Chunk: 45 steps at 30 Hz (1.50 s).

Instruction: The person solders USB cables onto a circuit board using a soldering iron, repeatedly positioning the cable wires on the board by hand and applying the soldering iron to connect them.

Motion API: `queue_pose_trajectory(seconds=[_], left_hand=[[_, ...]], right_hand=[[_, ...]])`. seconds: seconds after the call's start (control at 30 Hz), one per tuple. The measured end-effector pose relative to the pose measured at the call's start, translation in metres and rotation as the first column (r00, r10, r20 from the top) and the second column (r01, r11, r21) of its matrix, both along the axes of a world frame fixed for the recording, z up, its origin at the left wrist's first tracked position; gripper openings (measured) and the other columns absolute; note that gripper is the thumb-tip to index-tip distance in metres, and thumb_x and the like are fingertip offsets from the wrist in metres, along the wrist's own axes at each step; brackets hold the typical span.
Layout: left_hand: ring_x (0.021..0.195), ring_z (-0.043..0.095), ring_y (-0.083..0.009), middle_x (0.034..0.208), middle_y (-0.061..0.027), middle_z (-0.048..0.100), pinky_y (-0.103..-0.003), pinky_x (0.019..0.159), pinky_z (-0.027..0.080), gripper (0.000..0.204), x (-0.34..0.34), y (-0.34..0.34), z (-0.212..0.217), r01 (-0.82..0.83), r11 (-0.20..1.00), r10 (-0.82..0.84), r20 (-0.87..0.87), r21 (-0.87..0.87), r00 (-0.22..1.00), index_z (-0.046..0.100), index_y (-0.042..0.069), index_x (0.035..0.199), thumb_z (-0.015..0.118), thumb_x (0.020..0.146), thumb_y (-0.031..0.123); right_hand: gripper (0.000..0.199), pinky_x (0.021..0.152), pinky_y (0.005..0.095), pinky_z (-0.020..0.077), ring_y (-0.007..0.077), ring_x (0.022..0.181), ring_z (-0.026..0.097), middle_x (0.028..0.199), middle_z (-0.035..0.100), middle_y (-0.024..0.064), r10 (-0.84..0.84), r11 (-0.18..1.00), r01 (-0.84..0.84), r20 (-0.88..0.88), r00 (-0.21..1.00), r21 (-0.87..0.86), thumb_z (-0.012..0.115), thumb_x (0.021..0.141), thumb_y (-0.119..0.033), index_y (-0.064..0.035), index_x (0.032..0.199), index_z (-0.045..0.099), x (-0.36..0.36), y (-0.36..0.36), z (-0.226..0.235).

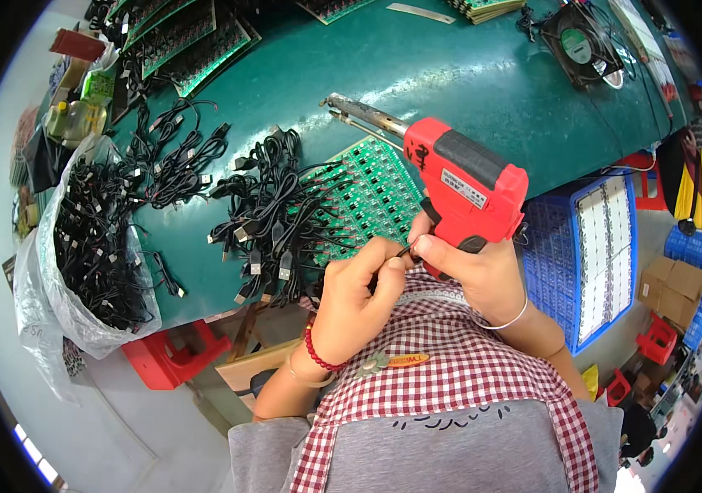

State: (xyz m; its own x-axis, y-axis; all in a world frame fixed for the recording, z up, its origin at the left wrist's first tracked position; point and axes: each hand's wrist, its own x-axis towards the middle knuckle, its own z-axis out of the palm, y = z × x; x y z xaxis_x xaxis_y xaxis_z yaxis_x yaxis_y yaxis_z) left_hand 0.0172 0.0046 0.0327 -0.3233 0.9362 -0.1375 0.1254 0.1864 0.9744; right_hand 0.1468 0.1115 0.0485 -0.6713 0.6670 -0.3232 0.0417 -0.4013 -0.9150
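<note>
Centrally, the right hand (pixel 482 275) grips a red, pistol-shaped soldering gun (pixel 474 197) above the near edge of the table (pixel 293 90); the left hand (pixel 363 283) pinches a thin black wire (pixel 404 251) beside a flat green circuit board (pixel 371 193).

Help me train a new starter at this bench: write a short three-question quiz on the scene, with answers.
1. Multiple choice: Which hand grips the red tool with the metal barrel?
A, the left; B, the right; C, neither.

2. True or false: The green circuit board under the cable ends lies to the left of the clear plastic bag.

3. Open: What fills that bag?

Key:
1. B, the right hand.
2. False; the bag is to the left of the board.
3. A tangle of black cables with plugs on their ends.
</note>
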Motion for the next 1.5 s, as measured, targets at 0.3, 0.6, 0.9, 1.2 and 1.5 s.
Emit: queue_pose_trajectory(seconds=[0.3,0.6,0.9,1.2,1.5], left_hand=[[0.057,0.056,-0.0243,0.071,-0.0113,0.054,-0.032,0.050,0.043,0.009,0.003,0.005,-0.007,-0.020,0.993,0.074,-0.489,0.115,0.869,0.060,0.000,0.086,0.061,0.078,-0.003],[0.049,0.059,-0.0242,0.062,-0.0096,0.059,-0.034,0.044,0.043,0.014,0.008,0.010,0.000,-0.072,0.997,0.078,-0.505,0.032,0.860,0.051,0.003,0.079,0.065,0.077,0.002],[0.051,0.058,-0.0155,0.063,-0.0088,0.059,-0.028,0.047,0.044,0.013,0.006,0.008,-0.006,-0.151,0.988,0.156,-0.302,0.038,0.940,0.051,0.001,0.078,0.064,0.079,0.000],[0.050,0.056,-0.0212,0.067,-0.0093,0.057,-0.031,0.046,0.043,0.013,0.007,0.009,-0.010,-0.100,0.989,0.142,-0.490,0.112,0.860,0.052,0.002,0.078,0.064,0.077,-0.002],[0.050,0.057,-0.0235,0.070,-0.0076,0.059,-0.034,0.044,0.044,0.015,0.010,0.011,-0.012,-0.110,0.982,0.175,-0.505,0.156,0.845,0.053,0.004,0.081,0.066,0.076,-0.001]], right_hand=[[0.017,0.072,0.0245,0.0479,0.0079,0.083,0.059,0.089,0.062,0.0003,-0.039,0.987,0.027,0.074,0.996,0.161,0.066,0.083,-0.003,-0.0022,0.099,0.060,0.005,-0.005,-0.012],[0.043,0.072,0.0279,0.0502,0.0116,0.086,0.062,0.091,0.063,0.0064,-0.087,0.722,-0.032,0.137,0.987,0.691,0.068,0.079,-0.003,-0.0018,0.117,0.048,0.001,-0.008,-0.022],[0.013,0.070,0.0242,0.0483,0.0079,0.077,0.059,0.084,0.063,0.0002,-0.083,0.994,0.074,0.114,0.990,0.080,0.068,0.081,-0.003,-0.0019,0.092,0.062,0.000,-0.002,-0.018],[0.013,0.066,0.0245,0.0470,0.0071,0.073,0.057,0.082,0.062,-0.0010,-0.052,0.997,0.046,0.112,0.992,0.057,0.069,0.080,-0.006,-0.0027,0.091,0.062,0.000,-0.001,-0.019],[0.011,0.065,0.0245,0.0470,0.0075,0.072,0.057,0.079,0.061,-0.0008,-0.066,0.997,0.062,0.078,0.995,0.056,0.067,0.080,-0.004,-0.0025,0.089,0.061,0.000,0.001,-0.022]])
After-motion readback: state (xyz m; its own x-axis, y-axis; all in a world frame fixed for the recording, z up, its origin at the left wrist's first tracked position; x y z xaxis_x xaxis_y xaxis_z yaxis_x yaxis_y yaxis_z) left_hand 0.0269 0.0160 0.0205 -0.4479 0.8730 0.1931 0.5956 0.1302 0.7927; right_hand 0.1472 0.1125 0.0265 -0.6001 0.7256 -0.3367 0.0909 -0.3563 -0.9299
